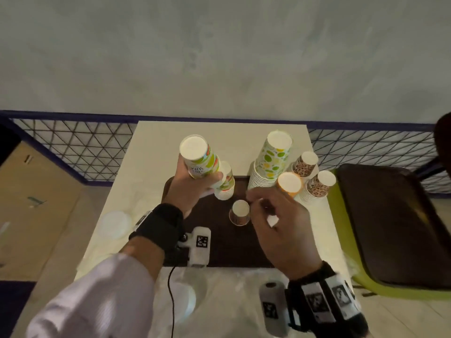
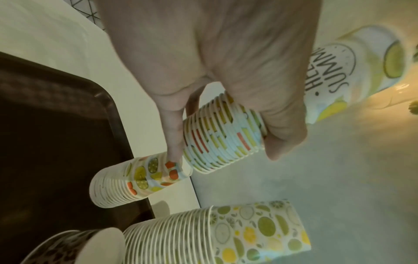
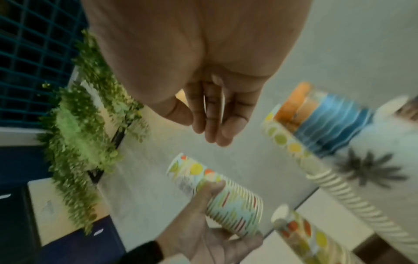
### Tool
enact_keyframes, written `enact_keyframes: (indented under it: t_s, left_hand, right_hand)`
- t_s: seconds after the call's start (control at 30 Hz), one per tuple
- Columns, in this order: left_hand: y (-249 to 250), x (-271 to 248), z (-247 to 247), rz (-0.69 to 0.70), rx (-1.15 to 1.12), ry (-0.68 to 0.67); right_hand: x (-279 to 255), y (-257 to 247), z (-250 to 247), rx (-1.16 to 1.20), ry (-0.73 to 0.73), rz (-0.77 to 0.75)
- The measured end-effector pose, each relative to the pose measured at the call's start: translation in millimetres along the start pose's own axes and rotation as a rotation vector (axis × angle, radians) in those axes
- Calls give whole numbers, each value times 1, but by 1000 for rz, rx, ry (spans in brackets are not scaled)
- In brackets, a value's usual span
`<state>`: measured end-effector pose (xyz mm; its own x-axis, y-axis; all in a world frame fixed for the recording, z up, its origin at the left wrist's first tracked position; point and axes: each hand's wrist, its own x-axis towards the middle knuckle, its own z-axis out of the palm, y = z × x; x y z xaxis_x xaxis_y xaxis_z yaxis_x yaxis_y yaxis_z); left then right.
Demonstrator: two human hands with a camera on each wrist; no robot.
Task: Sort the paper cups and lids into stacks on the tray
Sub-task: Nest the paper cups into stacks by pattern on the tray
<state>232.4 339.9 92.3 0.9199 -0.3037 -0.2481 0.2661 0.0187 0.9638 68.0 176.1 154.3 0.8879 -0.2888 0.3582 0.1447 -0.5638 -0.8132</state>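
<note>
My left hand [image 1: 202,181] grips a nested stack of fruit-print cups [image 1: 199,159], bases up and tilted, above the back left of the brown tray [image 1: 219,247]. In the left wrist view my fingers wrap the rims of this stack [image 2: 221,139]. Just below it a shorter fruit-print stack [image 1: 225,184] stands on the tray. My right hand [image 1: 262,208] hovers over the tray with relaxed fingers [image 3: 212,125] holding nothing. One small upturned cup [image 1: 240,212] sits beside it. A white lid [image 1: 114,224] lies on the table at left.
At the back right stand a tall lemon-print stack [image 1: 271,162], an orange-topped stack [image 1: 289,184] and two leopard-print stacks [image 1: 305,164]. A second dark tray [image 1: 390,223] rests on a green chair at right. More lids [image 1: 188,298] lie near the front edge.
</note>
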Motion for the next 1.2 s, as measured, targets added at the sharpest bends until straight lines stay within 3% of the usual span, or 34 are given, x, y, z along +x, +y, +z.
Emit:
enact_keyframes:
  t_s: [0.1,0.2,0.27,0.43,0.77,0.9,1.03,1.1,1.2]
  left_hand:
    - [7,19,16,30,48,6]
    - [3,38,23,97,144,39]
    - [-2,48,27,97,174,42]
    - [-24,67,37,37,296,78]
    - [-70,76,44,-114,426,123]
    - [-67,51,45,-206,487,337]
    - [-74,-6,64,-261,536,541]
    - [-87,-32,74,-348,652,436]
    - [-117,-61,95,-463,772,150]
  right_hand:
    - [-13,9,-46,-71,161,40]
    - [-18,41,-77,-165,344,172]
    - [-11,73,-90,-201,384,270]
    - [20,161,-103,-237,265,507]
    - [61,280,-83,-148,67,698]
    - [64,295,-73,-110,45,752]
    - [59,303,-72,-84,3,794]
    - [55,306,-75,-70,12,788]
    - [48,307,-83,-39,51,784]
